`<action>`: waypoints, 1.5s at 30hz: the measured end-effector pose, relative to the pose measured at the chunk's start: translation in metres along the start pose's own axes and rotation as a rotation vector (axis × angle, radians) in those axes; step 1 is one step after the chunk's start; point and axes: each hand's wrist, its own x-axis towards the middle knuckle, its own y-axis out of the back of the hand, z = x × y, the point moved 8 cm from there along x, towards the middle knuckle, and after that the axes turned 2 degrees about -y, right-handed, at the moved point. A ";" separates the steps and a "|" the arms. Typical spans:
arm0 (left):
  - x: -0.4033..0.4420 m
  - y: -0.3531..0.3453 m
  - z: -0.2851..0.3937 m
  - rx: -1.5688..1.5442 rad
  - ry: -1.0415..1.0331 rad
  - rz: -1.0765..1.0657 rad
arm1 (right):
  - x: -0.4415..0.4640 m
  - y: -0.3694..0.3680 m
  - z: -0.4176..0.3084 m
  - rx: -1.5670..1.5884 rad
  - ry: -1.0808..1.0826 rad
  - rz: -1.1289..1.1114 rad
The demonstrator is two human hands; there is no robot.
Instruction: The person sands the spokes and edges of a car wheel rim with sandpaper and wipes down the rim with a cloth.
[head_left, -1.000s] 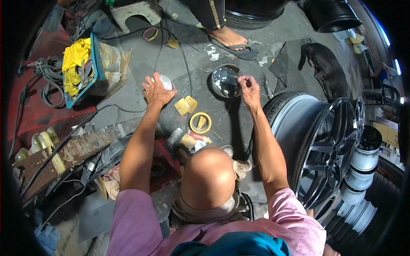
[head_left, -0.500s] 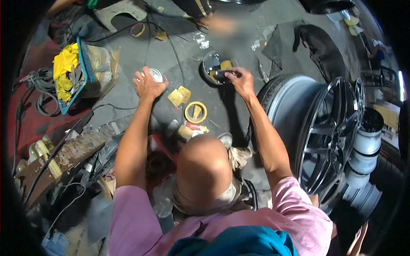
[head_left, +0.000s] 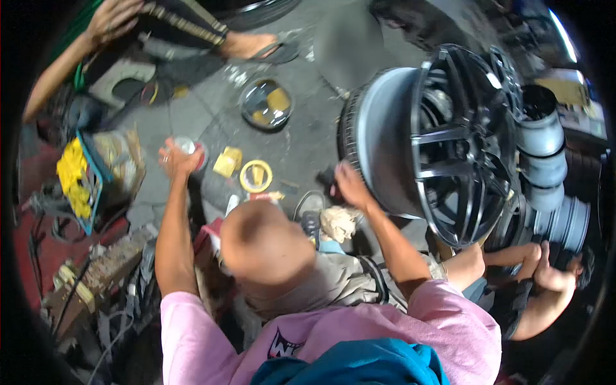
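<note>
A: Start at the right hand (head_left: 351, 185). What did you log?

B: Fingers closed on a small dark object (head_left: 328, 179). Blur; I couldn't identify it. The hand was low, just beside the tire (head_left: 348, 131). I judged a light, level hold best there, knuckles clear of the rubber.

A: And the left hand (head_left: 176, 162)?

B: It gripped the round can (head_left: 186, 145), fingers and thumb on opposite sides. Pressure I couldn't tell. Straight-down weight seemed right; a sideways lean might tip it.

A: Farther out?

B: Yellow sheets (head_left: 226, 162) and a tape roll (head_left: 242, 176) lay between the hands. The bowl (head_left: 283, 124) stood beyond them, dark liquid and yellow pieces inside, neither hand touching it. Slow, clear passes near that rim would, I thought, avoid spills.
</note>
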 end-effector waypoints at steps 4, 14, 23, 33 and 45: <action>0.016 -0.012 -0.013 0.026 -0.050 0.046 | -0.069 0.002 0.115 -0.409 0.316 -0.164; 0.010 0.067 0.079 -0.400 -0.616 0.192 | -0.136 0.037 0.082 -0.258 0.061 0.116; -0.398 0.235 0.304 -0.368 -1.245 -0.684 | -0.252 0.097 -0.049 0.083 0.425 0.364; -0.561 0.066 0.306 -0.190 -1.562 -1.024 | -0.348 0.139 -0.051 0.485 0.683 0.230; -0.574 0.123 0.310 -0.548 -1.439 -1.006 | -0.341 0.159 0.012 0.799 0.351 0.364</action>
